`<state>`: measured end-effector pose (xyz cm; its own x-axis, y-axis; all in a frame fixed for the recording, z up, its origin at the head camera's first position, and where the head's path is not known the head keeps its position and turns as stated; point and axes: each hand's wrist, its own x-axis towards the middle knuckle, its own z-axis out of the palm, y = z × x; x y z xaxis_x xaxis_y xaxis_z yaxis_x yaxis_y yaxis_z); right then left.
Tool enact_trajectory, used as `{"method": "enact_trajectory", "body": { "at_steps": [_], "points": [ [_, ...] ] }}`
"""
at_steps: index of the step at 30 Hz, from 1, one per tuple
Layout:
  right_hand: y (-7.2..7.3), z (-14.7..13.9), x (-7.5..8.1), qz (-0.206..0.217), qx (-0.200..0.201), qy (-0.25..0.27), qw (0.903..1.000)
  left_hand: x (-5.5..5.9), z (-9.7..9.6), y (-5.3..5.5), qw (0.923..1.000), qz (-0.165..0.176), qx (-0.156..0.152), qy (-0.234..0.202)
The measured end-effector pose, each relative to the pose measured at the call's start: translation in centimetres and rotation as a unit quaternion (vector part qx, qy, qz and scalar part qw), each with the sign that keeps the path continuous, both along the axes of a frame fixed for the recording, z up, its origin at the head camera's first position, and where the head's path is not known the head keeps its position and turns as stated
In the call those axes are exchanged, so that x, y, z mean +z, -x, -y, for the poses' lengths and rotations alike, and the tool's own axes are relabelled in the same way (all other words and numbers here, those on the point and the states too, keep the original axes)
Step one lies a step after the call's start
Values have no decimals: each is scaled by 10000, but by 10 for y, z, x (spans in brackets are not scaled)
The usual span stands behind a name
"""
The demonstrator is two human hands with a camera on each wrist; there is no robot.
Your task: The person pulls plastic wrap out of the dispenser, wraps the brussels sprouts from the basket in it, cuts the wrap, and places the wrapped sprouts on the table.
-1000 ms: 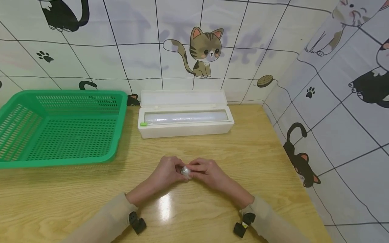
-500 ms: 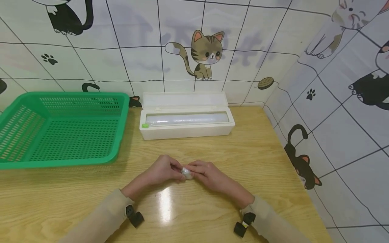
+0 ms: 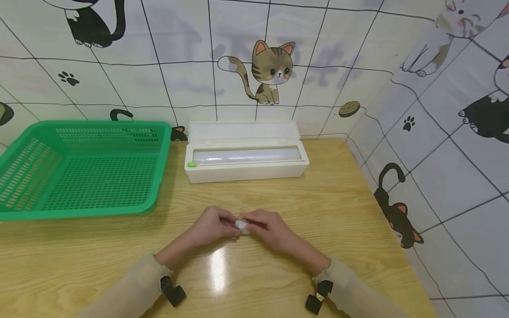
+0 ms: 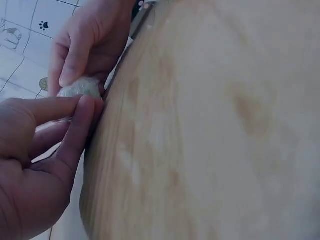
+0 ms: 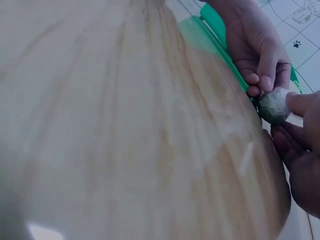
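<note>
Just in front of me, both hands hold a small roundish thing wrapped in clear plastic film (image 3: 241, 226), low over the table. In the right wrist view the wrapped thing (image 5: 273, 106) looks dark green below and whitish where the film bunches. My left hand (image 3: 211, 226) pinches it from the left with thumb and fingers. From the right, my right hand (image 3: 272, 227) grips it between thumb and fingers. In the left wrist view, fingers of both hands cover part of the wrapped bundle (image 4: 82, 88). What lies inside the film is too covered to name.
Behind the hands stands a white cling film box (image 3: 246, 172), lid raised, with a film roll (image 3: 246, 155) inside and a green slider (image 3: 192, 164) at its left end. A green plastic basket (image 3: 159, 176) is at the left. Cat-patterned sheeting (image 3: 179, 88) backs the wooden table (image 3: 318, 198).
The wrapped thing has turned a little between the fingers. My left hand has shifted slightly left, and the head view has moved a little. Both hands keep holding the bundle.
</note>
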<state>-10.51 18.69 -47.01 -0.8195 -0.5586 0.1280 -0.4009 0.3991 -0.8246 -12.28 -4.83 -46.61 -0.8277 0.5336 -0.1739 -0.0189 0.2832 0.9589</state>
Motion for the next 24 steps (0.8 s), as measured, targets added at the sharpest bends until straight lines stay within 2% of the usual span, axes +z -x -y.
{"method": "enact_trajectory", "body": {
  "at_steps": [2,4,8,9,12,16,20,24],
  "points": [
    [1,1,0,268,-299,126,9991,-1,1,-2,9998,84,201,36],
    [2,2,0,334,-446,140,9983,-1,1,-4,9985,328,441,-61],
    [6,6,3,233,-358,120,9990,-2,0,-6,9886,979,898,-713],
    [7,7,4,219,-348,120,9991,-2,0,-7,9859,1045,1015,-827],
    [8,10,7,197,-415,61,9989,-1,-1,-6,9851,830,1358,-658],
    [10,13,10,153,-549,162,9982,1,-1,-4,9850,362,1654,-347],
    [15,18,12,133,-756,520,9957,3,-2,-1,9828,144,1740,-602],
    [21,24,13,84,-1035,629,9926,4,-4,0,9809,-501,1774,-628]
  ]
}}
